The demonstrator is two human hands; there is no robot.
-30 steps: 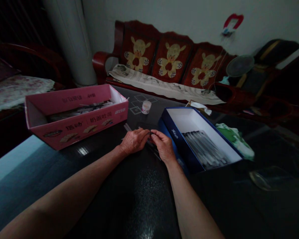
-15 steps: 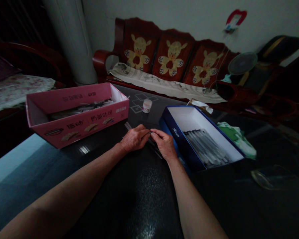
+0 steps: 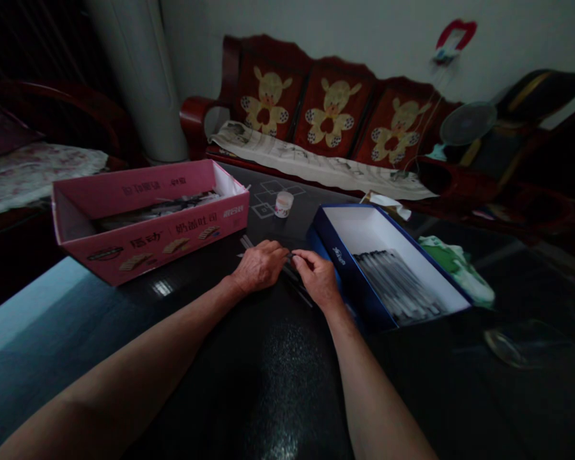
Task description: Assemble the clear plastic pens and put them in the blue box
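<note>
Over the dark table, my left hand (image 3: 261,267) is closed, its fingertips pinched around something small. Just to its right, my right hand (image 3: 318,278) pinches with thumb and forefinger at the same spot. Whatever sits between the fingertips is dark, tiny and mostly hidden. Thin pale rods, like pen tubes (image 3: 301,292), lie on the table under and between the hands, and some stick out beyond the left hand. Close to my right hand stands a blue box (image 3: 352,271) with a row of pens (image 3: 395,281) inside, clear-bodied with dark ends.
A pink cardboard box (image 3: 186,231) holding loose slim pieces (image 3: 172,206) stands at the left. A small white tub (image 3: 283,204) sits beyond my hands. Right of the blue box lies a green and white packet (image 3: 455,268). A wooden sofa (image 3: 199,121) stands behind the table (image 3: 196,396).
The two hands' fingertips have drawn very slightly apart, still pinching at the same place. The boxes and tub stay put; the view has shifted a little.
</note>
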